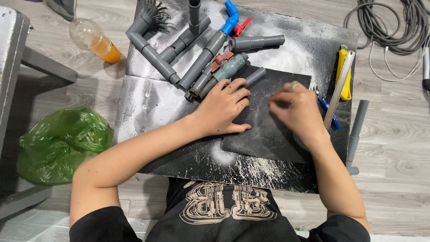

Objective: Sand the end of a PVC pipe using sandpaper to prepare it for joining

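Pressing the left hand (pixel 226 107) flat on the dark sheet (pixel 268 130), fingers spread and palm down, we pin it to the board (pixel 148 103) so it cannot slide — the hand holds nothing, it only bears down near the sheet's left edge. Our right hand (pixel 298 112) sits on the same sheet just beside it, fingers curled and pinched together as if around something small at the fingertips; what it grips, if anything, we cannot tell, since the knuckles hide it. The two hands are near each other but apart, a strip of bare sheet between them. The sheet lies toward the near right part of the dusty board, where both arms reach it without stretching. Grey pipes (pixel 179 45) with a blue elbow (pixel 231 18) and red-handled valves lie pushed to the far side, out of the working patch. A steel ruler (pixel 339 87) and a yellow knife (pixel 344 74) rest along the right edge — close to our right hand. On the floor sit a bottle (pixel 95 41), a green bag (pixel 62 143) and coiled cable (pixel 389 24).
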